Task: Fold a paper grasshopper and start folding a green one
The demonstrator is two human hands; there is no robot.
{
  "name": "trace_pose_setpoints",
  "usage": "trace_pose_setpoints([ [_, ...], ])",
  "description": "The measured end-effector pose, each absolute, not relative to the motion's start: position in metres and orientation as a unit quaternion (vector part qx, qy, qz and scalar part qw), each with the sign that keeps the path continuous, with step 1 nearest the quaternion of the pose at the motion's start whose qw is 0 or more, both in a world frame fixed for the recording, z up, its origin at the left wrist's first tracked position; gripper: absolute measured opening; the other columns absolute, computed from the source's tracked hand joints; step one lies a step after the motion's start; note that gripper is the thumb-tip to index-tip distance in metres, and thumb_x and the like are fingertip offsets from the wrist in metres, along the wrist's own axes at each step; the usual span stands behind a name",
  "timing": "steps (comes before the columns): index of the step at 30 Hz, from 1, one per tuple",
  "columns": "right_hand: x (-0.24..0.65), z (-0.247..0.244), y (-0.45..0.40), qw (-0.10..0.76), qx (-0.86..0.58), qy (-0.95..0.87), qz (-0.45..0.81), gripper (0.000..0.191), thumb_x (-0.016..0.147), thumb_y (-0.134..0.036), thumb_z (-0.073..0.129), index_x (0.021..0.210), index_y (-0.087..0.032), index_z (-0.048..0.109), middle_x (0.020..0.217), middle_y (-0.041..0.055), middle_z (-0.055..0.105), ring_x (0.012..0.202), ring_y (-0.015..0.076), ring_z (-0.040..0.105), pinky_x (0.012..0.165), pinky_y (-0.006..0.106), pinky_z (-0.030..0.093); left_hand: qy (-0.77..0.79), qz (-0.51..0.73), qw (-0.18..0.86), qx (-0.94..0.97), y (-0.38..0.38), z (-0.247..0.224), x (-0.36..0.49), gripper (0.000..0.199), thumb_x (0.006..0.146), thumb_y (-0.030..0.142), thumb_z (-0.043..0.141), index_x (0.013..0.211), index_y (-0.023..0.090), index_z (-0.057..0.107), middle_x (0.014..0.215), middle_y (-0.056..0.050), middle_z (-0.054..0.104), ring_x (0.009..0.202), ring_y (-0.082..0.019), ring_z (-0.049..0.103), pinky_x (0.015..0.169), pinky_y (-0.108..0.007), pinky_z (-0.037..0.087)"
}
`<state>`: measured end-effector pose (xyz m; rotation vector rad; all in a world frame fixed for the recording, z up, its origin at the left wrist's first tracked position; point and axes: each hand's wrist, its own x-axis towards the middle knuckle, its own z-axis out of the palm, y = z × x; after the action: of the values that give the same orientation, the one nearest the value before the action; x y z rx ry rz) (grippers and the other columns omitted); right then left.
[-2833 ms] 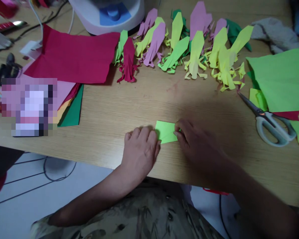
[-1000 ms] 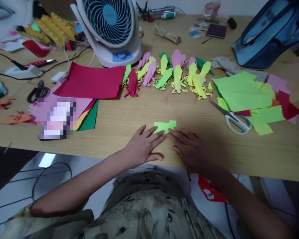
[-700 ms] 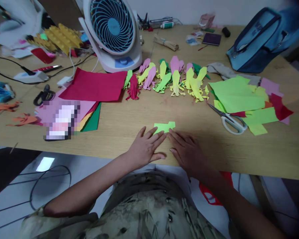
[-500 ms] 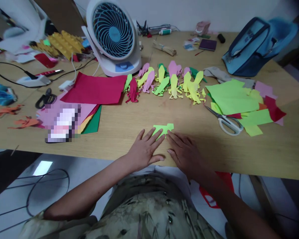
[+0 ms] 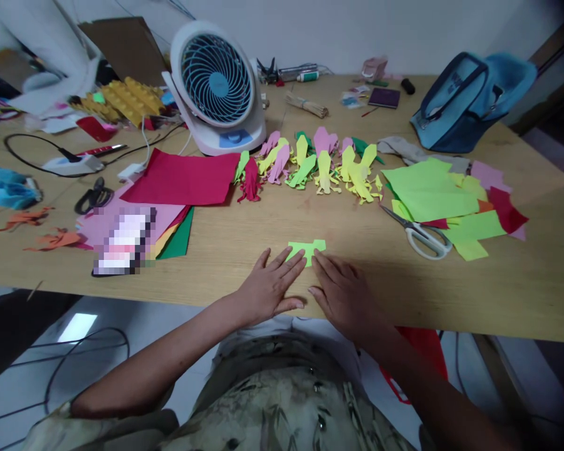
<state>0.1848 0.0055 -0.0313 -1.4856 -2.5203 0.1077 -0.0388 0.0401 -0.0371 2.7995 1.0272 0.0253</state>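
A small light green paper piece [image 5: 307, 246] lies flat on the wooden table near its front edge. My left hand [image 5: 271, 286] rests on its left part, fingers spread and thumb apart. On its right part lie the fingertips of my right hand [image 5: 342, 293], whose fingers are stretched out flat. Both hands hide the lower portion of the paper. Beyond it stands a row of cut paper figures, among them a yellow one [image 5: 324, 170] and a red one [image 5: 250, 180]. White-handled scissors [image 5: 427, 241] lie to the right.
A fan [image 5: 219, 84] stands at the back, behind a red sheet [image 5: 183, 178]. On the left are a phone [image 5: 125, 241] and black scissors [image 5: 94, 195]. Green paper [image 5: 435, 191] and a blue bag [image 5: 455, 116] are on the right.
The view has shifted slightly, so the back objects appear lower in the picture. Both hands stay on the green paper with hardly any movement.
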Motion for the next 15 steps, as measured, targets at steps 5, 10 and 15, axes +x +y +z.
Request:
trace_pose_setpoints([
  [5, 0.174, -0.029, -0.009, 0.092, -0.533, -0.841, 0.016, 0.046, 0.098, -0.033, 0.048, 0.137, -0.01, 0.056, 0.146, 0.0177, 0.054, 0.118, 0.0342, 0.052, 0.09, 0.05, 0.041, 0.275, 0.025, 0.094, 0.957, 0.044, -0.034, -0.051, 0.089, 0.092, 0.075, 0.031, 0.159, 0.018, 0.019, 0.161, -0.018, 0.03, 0.153, -0.036, 0.017, 0.117, -0.062, 0.016],
  [10, 0.181, -0.031, -0.014, 0.065, -0.527, -0.848, 0.0, 0.05, 0.096, -0.033, 0.053, 0.142, -0.014, 0.051, 0.145, 0.0144, 0.056, 0.115, 0.033, 0.053, 0.087, 0.048, 0.039, 0.244, 0.042, 0.1, 0.964, 0.049, -0.03, -0.055, 0.089, 0.091, 0.074, 0.035, 0.16, 0.021, 0.016, 0.162, -0.018, 0.029, 0.152, -0.036, 0.019, 0.117, -0.061, 0.016],
  [15, 0.187, -0.029, -0.015, 0.06, -0.525, -0.849, 0.0, 0.05, 0.099, -0.034, 0.048, 0.144, -0.013, 0.049, 0.147, 0.0125, 0.054, 0.114, 0.0318, 0.053, 0.087, 0.047, 0.039, 0.248, 0.029, 0.097, 0.963, 0.049, -0.033, -0.055, 0.088, 0.092, 0.074, 0.031, 0.159, 0.018, 0.019, 0.162, -0.018, 0.029, 0.152, -0.037, 0.018, 0.117, -0.062, 0.013],
])
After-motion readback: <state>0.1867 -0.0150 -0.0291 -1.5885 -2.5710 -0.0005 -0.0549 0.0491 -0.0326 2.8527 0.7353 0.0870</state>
